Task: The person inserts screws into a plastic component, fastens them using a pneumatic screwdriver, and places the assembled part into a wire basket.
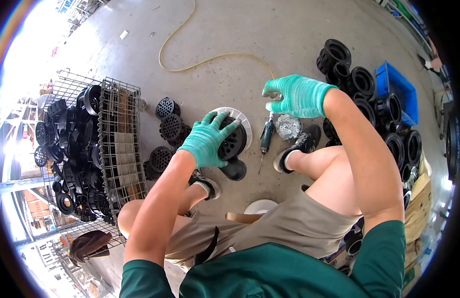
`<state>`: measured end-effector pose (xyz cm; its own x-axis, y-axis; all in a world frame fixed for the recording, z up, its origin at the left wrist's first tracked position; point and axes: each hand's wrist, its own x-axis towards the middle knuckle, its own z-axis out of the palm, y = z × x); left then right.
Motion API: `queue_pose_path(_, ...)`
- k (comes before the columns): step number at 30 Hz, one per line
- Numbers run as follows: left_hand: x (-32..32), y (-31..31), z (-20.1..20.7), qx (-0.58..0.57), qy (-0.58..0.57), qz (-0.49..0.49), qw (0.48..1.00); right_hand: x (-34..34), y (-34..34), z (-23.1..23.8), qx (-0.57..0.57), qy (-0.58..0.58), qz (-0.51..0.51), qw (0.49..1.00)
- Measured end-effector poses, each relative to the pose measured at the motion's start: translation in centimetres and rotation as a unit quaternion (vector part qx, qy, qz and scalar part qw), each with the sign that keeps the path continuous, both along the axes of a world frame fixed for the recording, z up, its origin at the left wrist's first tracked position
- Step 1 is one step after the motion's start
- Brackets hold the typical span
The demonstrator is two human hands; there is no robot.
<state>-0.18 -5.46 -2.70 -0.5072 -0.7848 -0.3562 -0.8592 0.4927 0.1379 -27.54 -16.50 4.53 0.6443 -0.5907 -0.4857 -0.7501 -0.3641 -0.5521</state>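
My left hand (207, 141), in a green knitted glove, spans a black round plastic part (233, 144), its fingers spread over the top and its thumb at the near side. The part rests on a white round support, whose rim (246, 120) shows behind it. My right hand (299, 97), gloved the same way, hovers with bent fingers and thumb apart, nothing visible between them. Just below its thumb is a dark green-grey power screwdriver (266, 135), its thin bit pointing toward me. A round container of small pale pieces (288, 127) stands beside the screwdriver.
At left is a wire cage (121, 144) heaped with black plastic parts. Black grated parts (171, 127) stand between it and my left arm. Black rings (363, 82) pile up at right beside a blue crate (398, 92). A yellowish hose (210, 61) crosses the floor ahead.
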Motion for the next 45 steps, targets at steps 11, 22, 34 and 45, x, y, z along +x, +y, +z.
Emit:
queue_pose_path(11,0.9,-0.2,-0.9,0.024,0.006,0.012,1.000,-0.4,-0.2,-0.7,-0.011,-0.013,0.006,1.000)
queue_pose_path(22,4.2,3.9,-3.7,0.086,0.144,0.225,0.960,-0.2,-0.2,-1.0,0.000,0.008,0.015,1.000)
queue_pose_path(34,3.8,2.9,-4.2,0.030,0.251,0.227,0.940,-0.4,-0.5,0.1,-0.016,0.020,0.008,1.000)
queue_pose_path(45,6.1,4.2,-6.3,0.032,0.237,0.232,0.943,1.5,0.4,-1.6,-0.012,0.019,0.038,0.999)
